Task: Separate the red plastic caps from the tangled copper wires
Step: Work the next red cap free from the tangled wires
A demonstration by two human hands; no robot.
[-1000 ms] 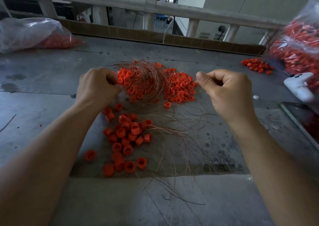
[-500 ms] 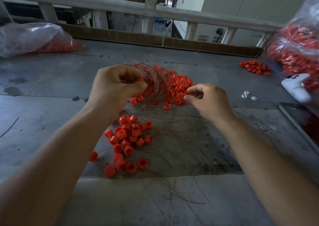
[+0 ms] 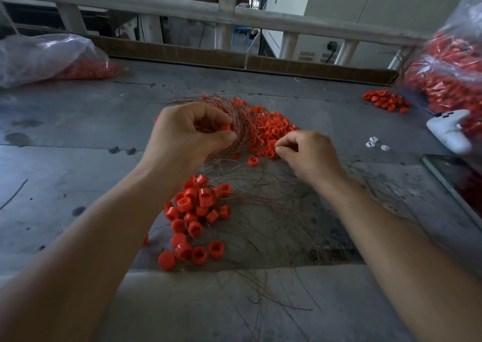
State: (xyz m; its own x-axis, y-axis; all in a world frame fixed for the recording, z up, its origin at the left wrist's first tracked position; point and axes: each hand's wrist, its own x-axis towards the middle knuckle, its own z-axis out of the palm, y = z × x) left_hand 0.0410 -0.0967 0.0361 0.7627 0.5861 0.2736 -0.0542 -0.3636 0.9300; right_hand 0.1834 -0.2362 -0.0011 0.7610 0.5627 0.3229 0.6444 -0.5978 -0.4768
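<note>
— Which step is going on here?
— The pulling-apart itself, I'd say. At the upper left of the frame a clear bag [image 3: 44, 57] of red pieces is lying on the table [image 3: 78, 132], out of play. Toward the middle, the left hand [image 3: 187, 135] is hovering above the table with its grip curled round the wire bundle [image 3: 236, 117], and one red cap [image 3: 225, 127] is showing at its fingertips.

— And the freed ones?
— Below that hand, at lower centre, a loose pile of caps [image 3: 195, 216] is sitting mostly clear of the copper, so the job is looking partly done. Just right of the bundle, the tangled heap [image 3: 268, 130] is waiting, caps and wire knotted together.

— What is the right hand doing?
— The right hand [image 3: 310, 156] is reaching into the heap's near edge, its grip pressed thumb to forefinger just beside a cap. It seems to be pinching a strand, though that is too fine to make out. Loose wires [image 3: 273, 211] are spreading beneath its wrist.

— What is the next move calling for?
— Holding the left side firm while drawing the right away steadily, so the strand is slipping free, not dragging the whole heap along. At the far right a second bag [image 3: 448, 80] is standing untouched.
</note>
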